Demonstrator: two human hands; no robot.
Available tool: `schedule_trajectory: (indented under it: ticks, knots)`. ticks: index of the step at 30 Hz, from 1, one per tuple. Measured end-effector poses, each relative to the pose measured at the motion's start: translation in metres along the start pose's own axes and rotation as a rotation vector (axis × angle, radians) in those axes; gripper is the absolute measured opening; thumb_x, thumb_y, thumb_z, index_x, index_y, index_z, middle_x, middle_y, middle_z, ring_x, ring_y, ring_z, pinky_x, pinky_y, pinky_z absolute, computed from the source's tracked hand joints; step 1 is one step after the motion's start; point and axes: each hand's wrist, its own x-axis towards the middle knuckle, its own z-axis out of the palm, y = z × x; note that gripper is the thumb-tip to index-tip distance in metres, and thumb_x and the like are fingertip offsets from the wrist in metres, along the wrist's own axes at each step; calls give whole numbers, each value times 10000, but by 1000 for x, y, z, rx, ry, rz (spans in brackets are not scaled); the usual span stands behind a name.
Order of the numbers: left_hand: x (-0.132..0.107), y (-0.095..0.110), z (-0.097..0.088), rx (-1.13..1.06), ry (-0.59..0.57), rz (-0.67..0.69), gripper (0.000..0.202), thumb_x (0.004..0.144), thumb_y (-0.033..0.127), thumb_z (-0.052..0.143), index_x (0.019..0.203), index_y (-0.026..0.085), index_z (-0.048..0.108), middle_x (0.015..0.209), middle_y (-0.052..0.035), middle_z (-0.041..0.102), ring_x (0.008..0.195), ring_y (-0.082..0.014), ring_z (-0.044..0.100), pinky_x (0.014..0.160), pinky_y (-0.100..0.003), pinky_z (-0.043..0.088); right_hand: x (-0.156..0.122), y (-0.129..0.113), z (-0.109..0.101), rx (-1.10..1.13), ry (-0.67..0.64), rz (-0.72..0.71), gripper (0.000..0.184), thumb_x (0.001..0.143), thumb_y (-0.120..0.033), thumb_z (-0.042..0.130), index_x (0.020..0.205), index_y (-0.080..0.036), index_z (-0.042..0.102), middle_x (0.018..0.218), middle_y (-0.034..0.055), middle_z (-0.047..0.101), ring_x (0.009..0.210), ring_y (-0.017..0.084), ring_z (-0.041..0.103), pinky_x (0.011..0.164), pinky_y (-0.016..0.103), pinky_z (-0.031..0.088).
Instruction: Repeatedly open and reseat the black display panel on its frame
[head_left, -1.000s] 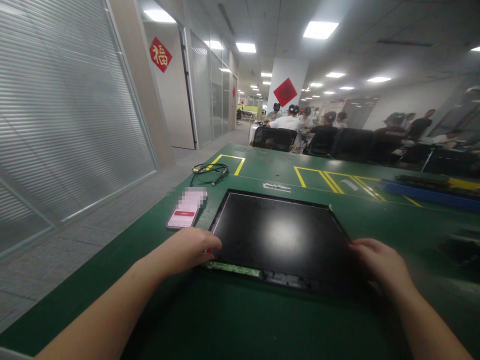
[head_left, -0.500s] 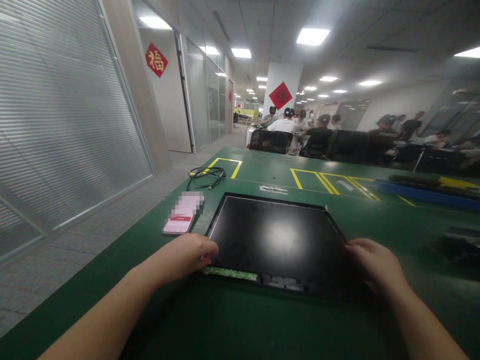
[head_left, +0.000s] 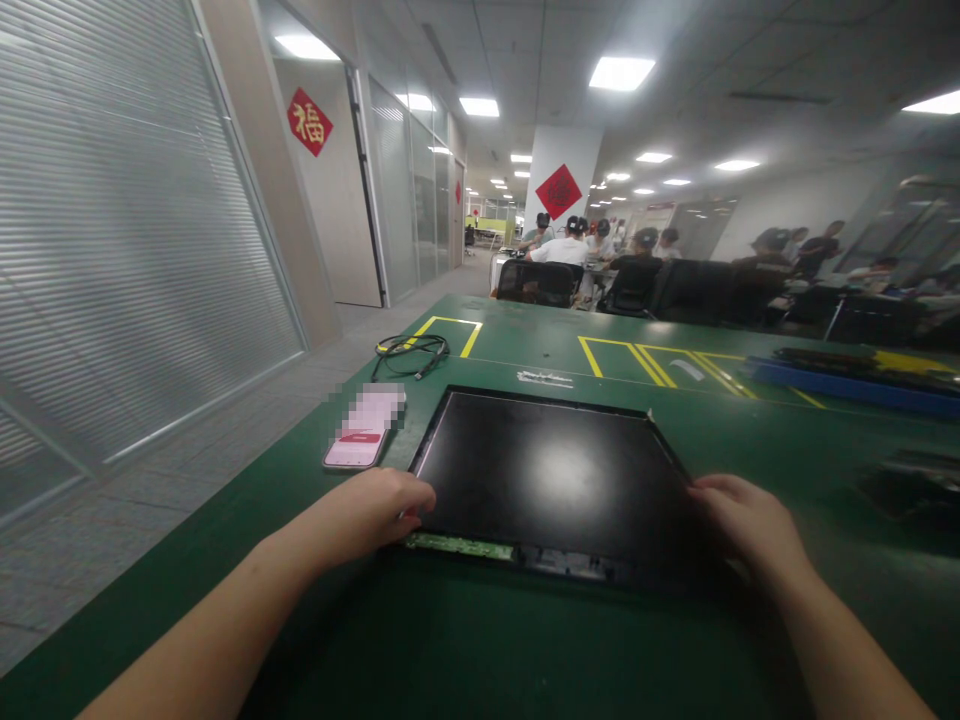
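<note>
Worktop point(head_left: 525, 650) in dark green spreads across the whole lower view, with yellow tape outlines point(head_left: 622, 360) marked on its far part. On it, right in front of the person, lies a black display panel point(head_left: 547, 470), flat and face up, its glossy surface catching a ceiling light. A long blue tray point(head_left: 847, 385) sits well apart from it at the far right.

At the panel's near left corner rests the left hand point(head_left: 367, 510), its fingers point(head_left: 416, 495) curled down onto the edge. The right hand point(head_left: 750, 525) is at the near right corner, its fingers point(head_left: 712, 490) bent over the panel's right edge. Both hands touch the panel; whether either has actually closed around the edge cannot be told from this angle.

A phone point(head_left: 364, 432) with a lit pinkish screen lies just beside the panel's left edge. Beyond the phone is a coiled black cable point(head_left: 411, 352). A narrow green circuit strip point(head_left: 457, 546) runs along the panel's near edge, next to the left hand.
</note>
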Motion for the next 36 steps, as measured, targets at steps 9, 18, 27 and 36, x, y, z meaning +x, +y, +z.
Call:
schedule_trajectory:
  ticks: [9,18,27,36]
  knots:
    - [3,1,0,12,-14,-26,247,990,65,674,1059,247,826,1020,-53,866,939,-268,828,840,-322,553,-3,-4,-2,-6,-2,35,345,757,-542,734,923,-282,887,883,121,877,847,360,799,769,454,587]
    - [0,-3,1,-45,18,-17,243,963,93,693,1072,246,847,1004,-48,871,918,-264,824,828,-326,555,2,-1,-4,-35,17,-19,304,759,-536,731,873,-293,873,872,112,874,842,354,789,793,458,600]
    - [11,-11,12,-147,341,-134,332,1061,306,639,1287,190,853,1423,-197,824,1310,-380,802,1185,-522,616,-5,-6,-3,-30,22,-12,324,792,-549,716,926,-295,867,883,124,866,865,380,798,770,478,615]
    - [22,-22,36,-239,341,-329,676,1041,327,692,1661,65,639,1783,-334,610,1700,-483,559,1420,-674,411,-1,-2,-14,-201,65,-23,405,868,-551,639,1057,-300,894,1083,139,894,1021,405,818,891,502,632]
